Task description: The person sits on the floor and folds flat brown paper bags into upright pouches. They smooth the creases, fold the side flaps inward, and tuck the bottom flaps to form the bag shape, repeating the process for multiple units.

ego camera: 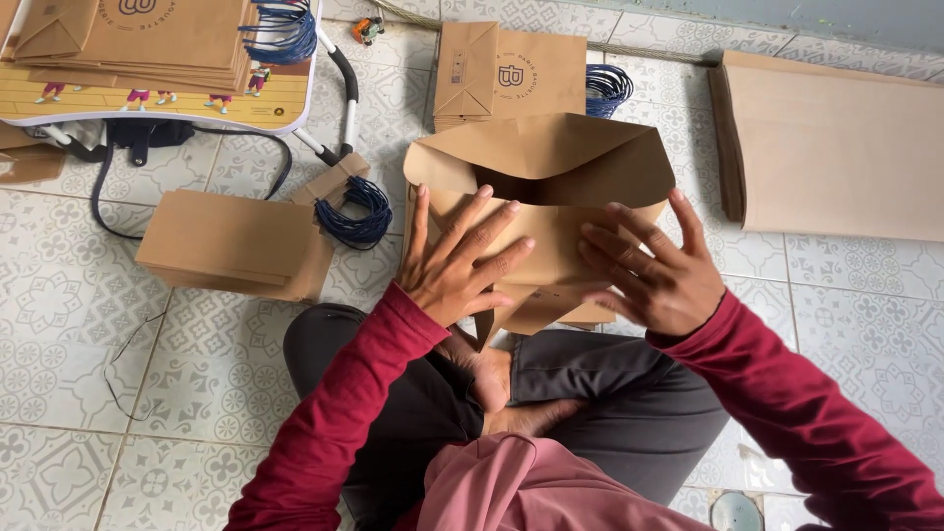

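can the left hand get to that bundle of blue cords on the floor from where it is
Probably yes. The left hand lies flat on the brown paper bag, and the blue cord bundle sits just beside it on open tiled floor, nothing between.

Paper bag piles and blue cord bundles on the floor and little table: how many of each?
Brown paper bag being folded under left hand and right hand: 1
Brown paper stacks: 4
Blue cord bundles: 3
Total: 8

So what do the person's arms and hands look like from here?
Both arms wear long dark red sleeves that end at the wrists. The left hand and right hand are bare: no gloves, and no rings or watch that I can see.
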